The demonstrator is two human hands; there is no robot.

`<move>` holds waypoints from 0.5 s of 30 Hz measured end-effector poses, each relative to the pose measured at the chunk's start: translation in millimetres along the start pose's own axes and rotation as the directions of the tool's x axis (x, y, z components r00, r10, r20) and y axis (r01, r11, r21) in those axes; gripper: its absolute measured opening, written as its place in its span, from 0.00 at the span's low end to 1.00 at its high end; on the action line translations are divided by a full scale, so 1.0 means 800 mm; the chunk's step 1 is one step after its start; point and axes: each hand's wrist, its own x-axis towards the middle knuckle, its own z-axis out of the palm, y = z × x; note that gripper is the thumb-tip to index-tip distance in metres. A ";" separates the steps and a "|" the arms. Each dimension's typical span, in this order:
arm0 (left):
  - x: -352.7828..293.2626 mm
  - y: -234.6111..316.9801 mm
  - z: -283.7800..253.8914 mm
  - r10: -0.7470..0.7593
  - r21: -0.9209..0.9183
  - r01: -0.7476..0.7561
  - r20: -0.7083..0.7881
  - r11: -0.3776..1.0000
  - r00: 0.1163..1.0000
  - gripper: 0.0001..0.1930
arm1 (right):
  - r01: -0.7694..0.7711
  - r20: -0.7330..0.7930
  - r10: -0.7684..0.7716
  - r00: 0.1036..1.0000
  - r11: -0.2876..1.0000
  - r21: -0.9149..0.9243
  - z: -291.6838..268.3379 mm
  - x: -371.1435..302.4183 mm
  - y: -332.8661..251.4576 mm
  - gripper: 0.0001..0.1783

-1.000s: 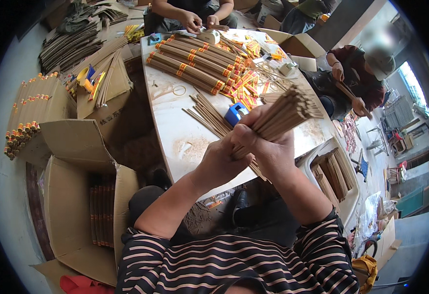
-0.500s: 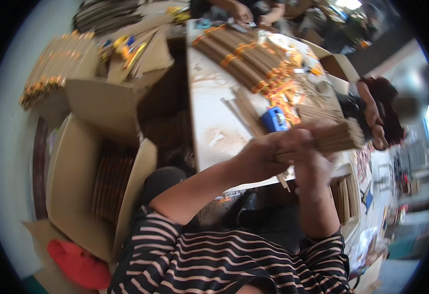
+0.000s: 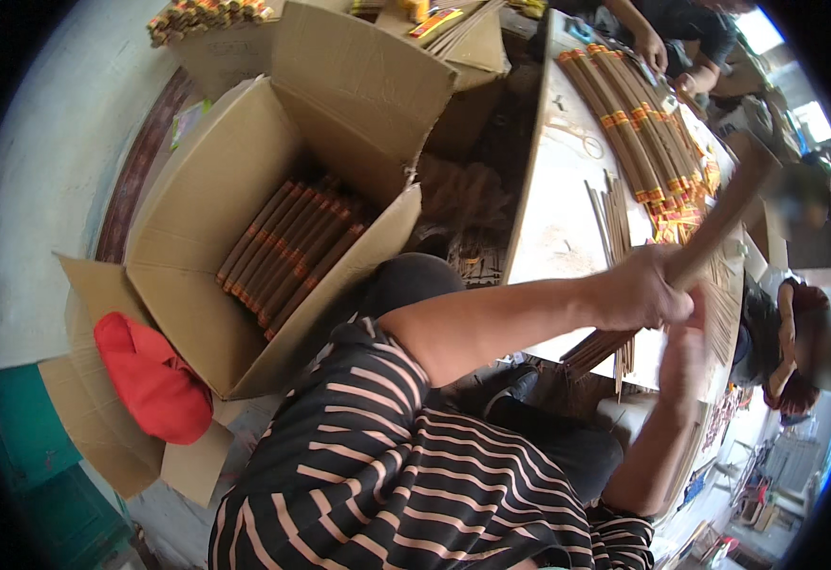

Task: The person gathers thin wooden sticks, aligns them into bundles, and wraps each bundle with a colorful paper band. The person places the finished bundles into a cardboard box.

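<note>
A bundle of brown incense sticks point(image 3: 727, 207) slants through my left hand point(image 3: 639, 288), whose fingers are wrapped around its middle. The upper end points to the far right, while the lower end fans out a little by the table's front edge. Just below the left fist is my right hand point(image 3: 683, 356), smeared by motion; its fingers cannot be made out. More loose sticks point(image 3: 613, 223) lie on the white table point(image 3: 560, 204) beyond my left hand. Finished-looking bundles with red and yellow bands point(image 3: 615, 119) lie in a row farther back.
An open cardboard box point(image 3: 207, 190) at my left holds several banded bundles point(image 3: 287, 252). A red cloth point(image 3: 154, 375) lies on a flap beside it. Scissors point(image 3: 586, 142) rest on the table. One person's hands point(image 3: 651, 52) work at the far end; another person point(image 3: 791, 332) is at the right.
My view has swung left, bringing the box nearer the middle. Both hands gripped the bundle close together before; now the left holds it tilted upward and the right is lower, in fast motion.
</note>
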 end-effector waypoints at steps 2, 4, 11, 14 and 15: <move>0.002 -0.004 -0.008 -0.081 -0.133 0.067 -0.100 0.989 0.992 0.07 | -0.298 0.224 0.281 0.933 0.954 0.043 0.029 -0.016 0.019 0.35; -0.001 -0.009 -0.022 -0.194 -0.300 0.165 -0.072 0.940 0.978 0.10 | -0.526 0.398 0.399 0.826 0.799 0.292 0.057 -0.032 0.022 0.29; -0.004 -0.026 -0.053 -0.175 -0.210 0.089 -0.434 0.974 0.884 0.06 | -0.642 0.123 0.630 0.766 0.747 0.174 0.088 -0.063 0.046 0.09; -0.009 -0.025 -0.061 -0.323 -0.365 0.176 -0.394 0.914 0.860 0.07 | -0.703 0.280 0.645 0.711 0.664 0.255 0.087 -0.079 0.045 0.09; -0.010 -0.025 -0.064 -0.356 -0.482 0.189 -0.282 0.856 0.891 0.07 | -0.724 0.415 0.599 0.685 0.494 0.482 0.085 -0.085 0.040 0.09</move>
